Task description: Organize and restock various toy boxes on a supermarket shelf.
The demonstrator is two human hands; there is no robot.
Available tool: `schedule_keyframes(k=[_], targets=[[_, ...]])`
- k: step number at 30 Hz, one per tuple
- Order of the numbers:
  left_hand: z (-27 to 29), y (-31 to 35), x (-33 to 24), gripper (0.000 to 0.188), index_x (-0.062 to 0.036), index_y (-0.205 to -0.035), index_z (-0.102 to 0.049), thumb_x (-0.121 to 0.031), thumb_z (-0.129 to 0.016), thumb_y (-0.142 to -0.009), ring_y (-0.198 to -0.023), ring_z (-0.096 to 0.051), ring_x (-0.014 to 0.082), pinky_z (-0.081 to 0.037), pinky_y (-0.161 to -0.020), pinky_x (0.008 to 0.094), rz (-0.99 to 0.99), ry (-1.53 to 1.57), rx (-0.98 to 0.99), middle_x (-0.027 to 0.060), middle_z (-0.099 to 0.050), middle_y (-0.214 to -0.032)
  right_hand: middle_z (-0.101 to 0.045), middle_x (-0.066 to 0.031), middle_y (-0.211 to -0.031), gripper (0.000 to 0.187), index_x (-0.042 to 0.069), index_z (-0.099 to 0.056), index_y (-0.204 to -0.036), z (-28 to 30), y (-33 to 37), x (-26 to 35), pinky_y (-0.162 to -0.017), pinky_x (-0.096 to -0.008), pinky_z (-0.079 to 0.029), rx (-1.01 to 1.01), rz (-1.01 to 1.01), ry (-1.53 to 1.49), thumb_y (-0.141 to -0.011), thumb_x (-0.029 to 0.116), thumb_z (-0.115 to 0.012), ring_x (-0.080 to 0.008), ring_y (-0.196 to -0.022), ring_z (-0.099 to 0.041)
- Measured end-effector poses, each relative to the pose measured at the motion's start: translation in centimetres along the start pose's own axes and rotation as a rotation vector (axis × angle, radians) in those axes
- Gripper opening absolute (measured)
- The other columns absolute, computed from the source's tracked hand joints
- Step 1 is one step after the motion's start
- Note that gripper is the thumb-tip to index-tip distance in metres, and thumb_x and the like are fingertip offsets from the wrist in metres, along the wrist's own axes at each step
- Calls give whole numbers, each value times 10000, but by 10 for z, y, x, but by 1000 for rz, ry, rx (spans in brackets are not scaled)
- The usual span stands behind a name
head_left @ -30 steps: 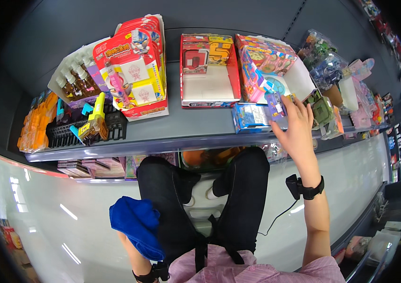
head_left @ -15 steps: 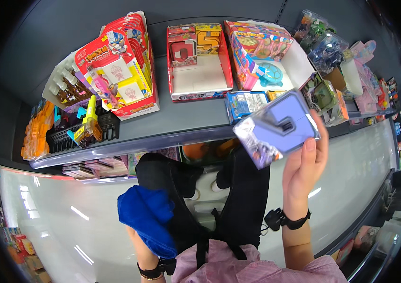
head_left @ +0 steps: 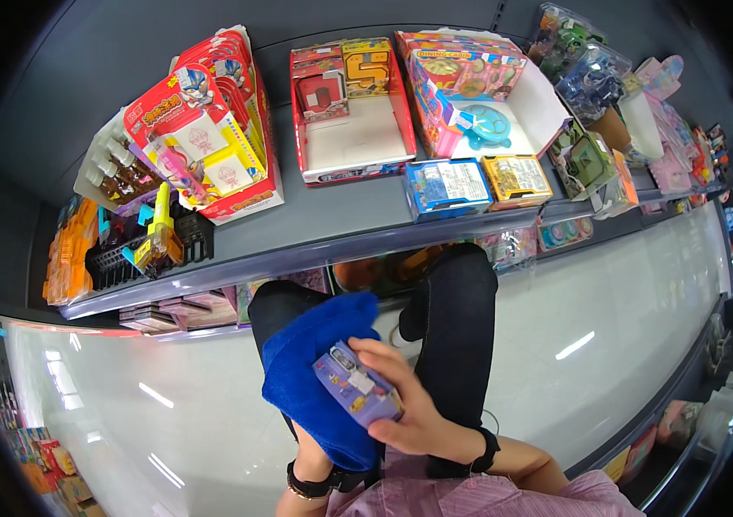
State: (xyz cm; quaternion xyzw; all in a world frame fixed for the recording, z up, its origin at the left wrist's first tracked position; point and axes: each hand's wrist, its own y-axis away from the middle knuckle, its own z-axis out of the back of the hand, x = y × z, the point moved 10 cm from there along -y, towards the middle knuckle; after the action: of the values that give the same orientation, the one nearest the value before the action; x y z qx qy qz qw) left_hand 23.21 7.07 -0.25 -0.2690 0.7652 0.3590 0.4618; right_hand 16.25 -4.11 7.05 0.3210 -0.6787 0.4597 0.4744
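Note:
Over my lap, my right hand (head_left: 414, 418) grips a small purple cardboard box (head_left: 352, 388) with pictures printed on the side facing up. The box rests against a blue cloth (head_left: 302, 370), which drapes over my left hand (head_left: 311, 455). Most of my left fingers are hidden beneath the cloth, which bunches around them. On the shelf ahead, a blue box (head_left: 447, 189) and a yellow box (head_left: 515, 181) stand side by side at the front edge. Left of them is an open red display tray (head_left: 355, 142) with a few boxes at its back.
A red and yellow carded toy display (head_left: 203, 129) stands on the shelf's left, beside orange toys (head_left: 74, 250) and a black basket (head_left: 117, 263). Right of centre is a pink play-set box (head_left: 470, 73) with a turquoise toy. The grey shelf edge (head_left: 298, 258) runs above my knees.
My right hand has brought the purple box down and left from in front of the shelf to the cloth, turning it. My left hand and the cloth have shifted right towards it.

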Motion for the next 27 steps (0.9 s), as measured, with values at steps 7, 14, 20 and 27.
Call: schedule_keyframes(k=[7,14,20,27], targets=[[-35,-2,-21,580,-21,-1451,-362,-259,-589,-974,-1242,-530,235,-443,-1026,377,-205,-220,59,113,-515,-1376,-289,-240,-1505,768,-8,-246,-1502,-1,0,-10,-1148,-412,-238,-96,-135,24,-914,240,-673,-369,-1406,-294],[-63,-3,-92,644,20,-1435,-375,-314,-610,-937,-1273,-497,278,-403,-1039,389,-509,-488,-221,180,-513,-1371,-300,-214,-1507,730,15,-234,-1516,-1,-12,-30,-1143,-391,-264,-69,-151,114,-924,153,-638,-362,-1395,-314],[-31,-11,-81,526,45,-1371,-436,-269,-539,-962,-1318,-445,279,-353,-1112,391,-611,-670,-122,195,-404,-1475,-341,-238,-1463,668,-9,-345,-1444,-13,0,-35,-1104,-445,-329,75,-170,315,-895,240,-633,-418,-1326,-362],[-41,-21,-55,617,-43,-1538,-233,-246,-490,-1015,-1329,-443,231,-363,-1115,357,-198,-101,113,163,-399,-1486,-326,-247,-1491,443,9,-588,-1189,-7,-6,-23,-1072,-498,-350,281,14,726,-884,318,-674,-425,-1296,-403]])
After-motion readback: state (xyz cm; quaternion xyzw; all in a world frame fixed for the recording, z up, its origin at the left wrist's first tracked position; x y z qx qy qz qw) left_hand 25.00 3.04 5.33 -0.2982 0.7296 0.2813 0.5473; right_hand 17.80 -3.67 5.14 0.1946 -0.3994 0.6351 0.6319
